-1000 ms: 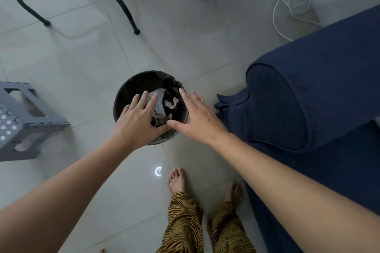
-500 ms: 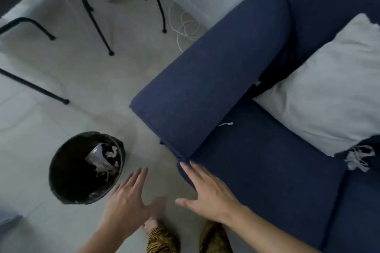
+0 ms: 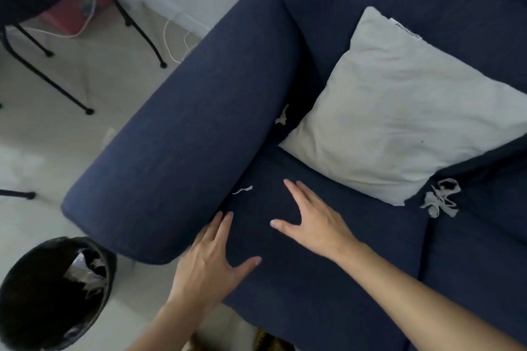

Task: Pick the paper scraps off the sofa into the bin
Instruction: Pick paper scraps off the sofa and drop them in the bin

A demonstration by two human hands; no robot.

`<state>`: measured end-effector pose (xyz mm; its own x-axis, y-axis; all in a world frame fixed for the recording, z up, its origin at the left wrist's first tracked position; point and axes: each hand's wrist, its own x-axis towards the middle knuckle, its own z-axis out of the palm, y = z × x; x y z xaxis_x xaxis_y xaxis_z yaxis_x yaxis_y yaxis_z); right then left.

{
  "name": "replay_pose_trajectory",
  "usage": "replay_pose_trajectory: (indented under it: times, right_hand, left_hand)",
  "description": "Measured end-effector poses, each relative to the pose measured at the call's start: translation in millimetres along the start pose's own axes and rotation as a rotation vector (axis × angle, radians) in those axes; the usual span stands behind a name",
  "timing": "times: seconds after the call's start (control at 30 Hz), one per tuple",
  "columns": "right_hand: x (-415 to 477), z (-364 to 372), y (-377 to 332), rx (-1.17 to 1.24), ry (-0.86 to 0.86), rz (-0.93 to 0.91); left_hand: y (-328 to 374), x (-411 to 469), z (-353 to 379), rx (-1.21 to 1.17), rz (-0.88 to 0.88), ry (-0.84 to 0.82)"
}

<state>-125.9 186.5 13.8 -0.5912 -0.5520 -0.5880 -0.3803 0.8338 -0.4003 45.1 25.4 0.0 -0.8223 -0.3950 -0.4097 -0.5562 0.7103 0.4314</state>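
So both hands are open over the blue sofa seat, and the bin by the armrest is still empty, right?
Not quite: the head view shows the bin already holds paper. The rest stands: left hand and right hand are open over the blue sofa seat, bin by the armrest.

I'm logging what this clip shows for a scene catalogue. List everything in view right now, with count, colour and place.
sofa: 1, dark blue, fills the right and centre
armrest: 1, dark blue, sofa's left end
pillow: 1, off-white, on the seat against the backrest
small scrap: 1, white, on the seat beside the armrest
tucked scrap: 1, white, between armrest and pillow
scrap cluster: 1 bunch, white, at the pillow's lower corner
bin: 1, black, on the floor lower left, paper inside
chair legs: several, black, upper left
cable: 1, white, floor by the wall
pink item: 1, under the chair; unclear what
left hand: 1, open, empty, by the armrest
right hand: 1, open, empty, over the seat
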Motion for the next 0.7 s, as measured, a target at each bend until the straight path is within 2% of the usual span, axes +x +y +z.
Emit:
replay_pose_trajectory:
  times: [0.23,0.33,0.47,0.57,0.7]
  right_hand:
    - [86.9,-35.4,16.2,0.023,0.122,-0.042]
    - [133.4,-44.9,15.1,0.046,0.195,-0.076]
    - [206.5,-45.8,20.5,0.057,0.275,-0.034]
    - [255.7,-49.8,28.8,-0.002,0.252,0.073]
    - [290.3,-55.6,32.4,-0.147,0.119,0.184]
  left_hand:
    - [16.2,69.3,16.5,0.049,-0.050,0.006]
    - [17.0,94.1,30.9,0.059,-0.098,-0.088]
    - [16.7,122.4,57.5,0.270,-0.051,-0.084]
    - [13.7,140.1,73.1,0.368,0.000,-0.042]
    - [9.4,154.8,81.8,0.385,-0.037,-0.053]
